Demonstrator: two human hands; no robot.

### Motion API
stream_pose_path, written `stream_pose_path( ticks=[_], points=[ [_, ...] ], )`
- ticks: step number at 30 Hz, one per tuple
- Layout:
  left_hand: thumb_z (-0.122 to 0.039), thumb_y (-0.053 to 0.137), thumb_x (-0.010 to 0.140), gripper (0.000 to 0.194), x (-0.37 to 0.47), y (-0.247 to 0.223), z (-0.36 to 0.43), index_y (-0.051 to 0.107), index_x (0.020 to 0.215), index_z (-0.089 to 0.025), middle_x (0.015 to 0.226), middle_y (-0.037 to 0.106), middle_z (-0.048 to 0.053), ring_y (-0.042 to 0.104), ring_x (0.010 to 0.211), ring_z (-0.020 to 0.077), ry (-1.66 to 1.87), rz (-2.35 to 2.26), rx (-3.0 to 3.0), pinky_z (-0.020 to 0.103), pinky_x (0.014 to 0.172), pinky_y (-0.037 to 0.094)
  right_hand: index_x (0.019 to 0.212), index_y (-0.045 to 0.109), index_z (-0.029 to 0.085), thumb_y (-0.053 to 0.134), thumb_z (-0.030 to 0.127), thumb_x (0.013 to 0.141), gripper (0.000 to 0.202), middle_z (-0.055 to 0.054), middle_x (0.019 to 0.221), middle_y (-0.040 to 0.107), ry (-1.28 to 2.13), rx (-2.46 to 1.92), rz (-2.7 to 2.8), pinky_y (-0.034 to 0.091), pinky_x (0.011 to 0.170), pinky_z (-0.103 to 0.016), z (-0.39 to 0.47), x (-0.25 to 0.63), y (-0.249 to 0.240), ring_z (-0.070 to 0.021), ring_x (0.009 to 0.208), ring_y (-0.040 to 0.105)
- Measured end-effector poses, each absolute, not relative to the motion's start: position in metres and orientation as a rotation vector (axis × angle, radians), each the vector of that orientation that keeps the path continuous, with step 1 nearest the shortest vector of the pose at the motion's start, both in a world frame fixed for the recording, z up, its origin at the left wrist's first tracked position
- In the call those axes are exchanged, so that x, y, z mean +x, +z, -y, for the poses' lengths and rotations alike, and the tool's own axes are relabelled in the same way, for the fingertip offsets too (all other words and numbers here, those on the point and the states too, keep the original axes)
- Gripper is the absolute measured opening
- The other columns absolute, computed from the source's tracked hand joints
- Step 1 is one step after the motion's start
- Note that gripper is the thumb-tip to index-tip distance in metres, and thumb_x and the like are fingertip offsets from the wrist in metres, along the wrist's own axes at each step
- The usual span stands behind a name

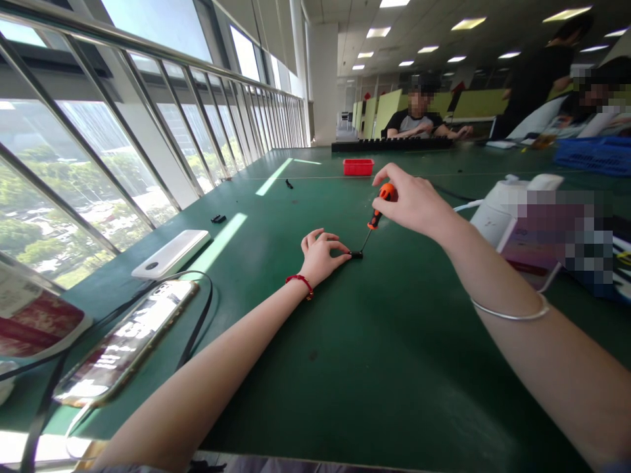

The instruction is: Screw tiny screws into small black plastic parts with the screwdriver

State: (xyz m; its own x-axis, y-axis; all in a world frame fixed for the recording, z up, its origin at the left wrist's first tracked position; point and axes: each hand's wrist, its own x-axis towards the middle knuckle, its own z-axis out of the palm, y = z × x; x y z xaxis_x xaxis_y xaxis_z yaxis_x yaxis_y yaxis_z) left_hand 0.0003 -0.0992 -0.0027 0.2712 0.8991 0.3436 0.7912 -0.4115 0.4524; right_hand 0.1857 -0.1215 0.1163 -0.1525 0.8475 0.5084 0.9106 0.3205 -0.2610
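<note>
A: Head view, quick. Where's the small blk piece point(356, 255)?

B: On the green desk point(374, 368), L hand point(325, 253) at its left end, screwdriver point(375, 218) tip at its right end. Can't tell if the tip's seated in anything, too small.

A: State of the hands?

B: L: thumb + index pinching the piece's left end, other fingers bent & loosely apart. R hand point(407, 202): above & right of the piece, thumb + fingers pinching the orange/blk handle nr its top. Driver's tilted, shaft running down-left to the piece.

A: Worn on the arms?

B: Red bracelet point(302, 278) on L wrist, silver bangle point(513, 318) on R forearm.

A: Beyond the piece?

B: Red tray point(358, 168) straight behind it, well apart. Further back, a long blk strip point(394, 144), w/ a seated co-worker point(417, 123) past that.

A: Left of it?

B: Small blk clip point(217, 219), left & a bit farther back. White power bank point(171, 253), well left. Then, left & nearer the wearer, smartphone point(129, 343) w/ a white cable point(81, 417) at its near end.

A: Right of it?

B: White device point(493, 210), partly blurred. Blue basket point(591, 156) farther right & back.
</note>
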Motion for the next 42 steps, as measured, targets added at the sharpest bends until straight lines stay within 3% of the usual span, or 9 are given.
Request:
stream_pose_path(
  ticks=[6,12,17,20,23,29,34,38,42],
  points=[
    [-0.041,0.068,0.079,0.013,0.0002,-0.0029,0.0995,0.074,0.084,-0.03,0.121,0.061,-0.001,0.031,0.132,0.0296,0.834,-1.581,2.357,0.049,0.111,0.02,0.073,0.06,0.023,0.043,0.045,0.085,0.031,-0.003,0.065,0.06,-0.118,-1.528,2.052,0.036,0.067,-0.034,0.1244,0.1827,0.117,-0.0196,0.064,0.053],
    [-0.041,0.067,0.08,0.013,0.0002,-0.0025,0.1,0.074,0.084,-0.031,0.12,0.061,-0.001,0.031,0.132,0.0301,0.83,-1.574,2.37,0.05,0.111,0.02,0.097,0.058,0.023,0.053,0.031,0.076,0.023,0.0,0.067,0.061,-0.136,-1.525,2.007,0.036,0.066,-0.033,0.1247,0.1814,0.1151,-0.0172,0.059,0.051],
    [-0.04,0.067,0.079,0.013,0.0005,-0.0013,0.1009,0.074,0.084,-0.03,0.12,0.061,-0.001,0.031,0.132,0.03,0.822,-1.582,2.36,0.05,0.111,0.02,0.072,0.058,0.023,0.049,0.045,0.081,0.026,-0.002,0.066,0.06,-0.151,-1.522,2.045,0.036,0.066,-0.033,0.123,0.1826,0.115,-0.019,0.064,0.053],
    [-0.04,0.067,0.08,0.013,0.0006,-0.0013,0.101,0.074,0.084,-0.03,0.12,0.061,-0.001,0.031,0.132,0.0299,0.822,-1.576,2.363,0.05,0.111,0.019,0.083,0.058,0.023,0.054,0.037,0.076,0.016,-0.001,0.066,0.06,-0.126,-1.517,2.038,0.036,0.064,-0.032,0.1228,0.1826,0.1148,-0.018,0.06,0.052],
    [-0.04,0.066,0.08,0.013,0.0006,-0.0019,0.1006,0.074,0.085,-0.03,0.119,0.062,-0.001,0.031,0.132,0.0295,0.827,-1.575,2.366,0.049,0.112,0.019,0.095,0.054,0.023,0.058,0.036,0.071,0.027,0.001,0.065,0.058,-0.126,-1.55,2.01,0.036,0.062,-0.032,0.1232,0.1823,0.1146,-0.0174,0.057,0.05],
    [-0.04,0.066,0.08,0.013,0.0004,-0.0023,0.1003,0.073,0.084,-0.03,0.119,0.062,0.0,0.031,0.132,0.0303,0.823,-1.569,2.369,0.05,0.111,0.02,0.072,0.055,0.023,0.043,0.048,0.084,0.03,-0.003,0.065,0.059,-0.128,-1.572,2.033,0.033,0.058,-0.031,0.1233,0.184,0.1151,-0.0187,0.06,0.051],
    [-0.041,0.066,0.08,0.014,-0.0002,-0.0027,0.1001,0.073,0.085,-0.031,0.119,0.062,-0.001,0.031,0.132,0.0298,0.823,-1.569,2.375,0.05,0.111,0.02,0.094,0.054,0.023,0.055,0.035,0.075,0.023,0.0,0.068,0.059,-0.137,-1.588,1.994,0.034,0.06,-0.03,0.123,0.1829,0.1144,-0.0169,0.057,0.049],
    [-0.041,0.066,0.08,0.014,-0.0003,-0.0035,0.1,0.073,0.085,-0.03,0.118,0.062,0.0,0.032,0.132,0.0298,0.832,-1.566,2.377,0.05,0.111,0.02,0.077,0.055,0.023,0.047,0.049,0.081,0.027,-0.002,0.065,0.058,-0.152,-1.59,2.0,0.032,0.057,-0.03,0.122,0.1826,0.113,-0.0189,0.06,0.051],
    [-0.041,0.066,0.08,0.014,-0.0001,-0.0036,0.1001,0.073,0.085,-0.03,0.118,0.062,0.0,0.032,0.132,0.03,0.835,-1.559,2.38,0.05,0.111,0.02,0.084,0.056,0.023,0.051,0.039,0.079,0.017,-0.002,0.068,0.059,-0.124,-1.543,1.998,0.033,0.058,-0.03,0.1215,0.1832,0.1126,-0.0178,0.059,0.051]
  ],
)
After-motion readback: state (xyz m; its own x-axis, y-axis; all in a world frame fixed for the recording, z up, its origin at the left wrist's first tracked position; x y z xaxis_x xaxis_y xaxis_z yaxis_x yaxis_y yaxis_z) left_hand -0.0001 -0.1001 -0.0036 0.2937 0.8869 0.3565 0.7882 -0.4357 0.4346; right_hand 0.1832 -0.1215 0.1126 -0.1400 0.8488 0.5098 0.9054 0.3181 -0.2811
